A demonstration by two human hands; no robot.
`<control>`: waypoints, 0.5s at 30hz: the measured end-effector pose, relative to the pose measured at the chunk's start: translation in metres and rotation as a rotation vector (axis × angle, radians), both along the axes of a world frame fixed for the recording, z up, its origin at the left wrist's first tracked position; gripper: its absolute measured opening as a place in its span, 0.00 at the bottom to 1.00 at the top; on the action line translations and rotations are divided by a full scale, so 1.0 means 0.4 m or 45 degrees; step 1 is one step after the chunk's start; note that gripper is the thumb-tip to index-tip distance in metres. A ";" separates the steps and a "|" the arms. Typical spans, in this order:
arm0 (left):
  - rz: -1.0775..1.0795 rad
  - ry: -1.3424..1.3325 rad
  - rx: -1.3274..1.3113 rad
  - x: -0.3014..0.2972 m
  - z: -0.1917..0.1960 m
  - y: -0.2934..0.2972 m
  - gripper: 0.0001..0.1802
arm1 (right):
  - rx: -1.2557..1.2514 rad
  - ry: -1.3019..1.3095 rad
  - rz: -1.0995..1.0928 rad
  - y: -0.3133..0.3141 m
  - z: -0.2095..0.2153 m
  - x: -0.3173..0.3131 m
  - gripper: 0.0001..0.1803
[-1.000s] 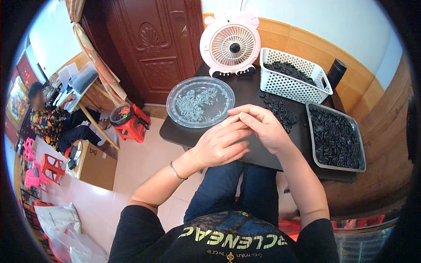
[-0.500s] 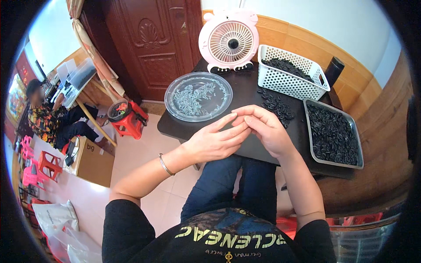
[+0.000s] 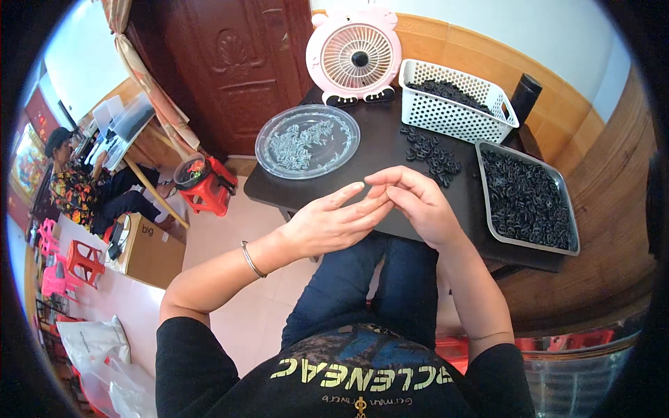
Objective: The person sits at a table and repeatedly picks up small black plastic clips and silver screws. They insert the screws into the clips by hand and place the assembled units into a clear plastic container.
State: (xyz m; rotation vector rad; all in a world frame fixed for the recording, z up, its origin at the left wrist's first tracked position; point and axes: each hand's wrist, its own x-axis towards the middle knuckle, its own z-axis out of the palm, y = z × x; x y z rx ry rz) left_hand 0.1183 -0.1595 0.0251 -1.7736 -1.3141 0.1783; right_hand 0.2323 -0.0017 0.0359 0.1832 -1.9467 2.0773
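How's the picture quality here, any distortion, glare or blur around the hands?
Head view: strong fisheye bend, a black rim round the frame, and the dark table edge curving. Even daylight, soft shadows. Slight glare on the clear round tray. The left hand and right hand look sharp, no motion blur.

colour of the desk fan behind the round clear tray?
Pink housing with a white grille and dark hub; the fan shows clearly in the head view, at the table's far edge.
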 end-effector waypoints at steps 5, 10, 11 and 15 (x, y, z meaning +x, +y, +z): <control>0.026 -0.149 -0.093 0.036 -0.011 -0.014 0.15 | 0.240 0.132 -0.049 -0.004 -0.006 0.026 0.13; 0.089 -0.601 0.018 0.088 -0.035 -0.049 0.10 | 0.119 0.083 -0.257 0.060 -0.090 0.047 0.09; 0.122 -0.730 0.072 0.087 -0.050 -0.066 0.10 | 0.274 0.099 -0.385 0.078 -0.117 0.059 0.09; 0.383 -1.051 0.349 0.060 -0.133 -0.185 0.17 | 0.945 0.151 -0.700 0.110 -0.160 0.111 0.07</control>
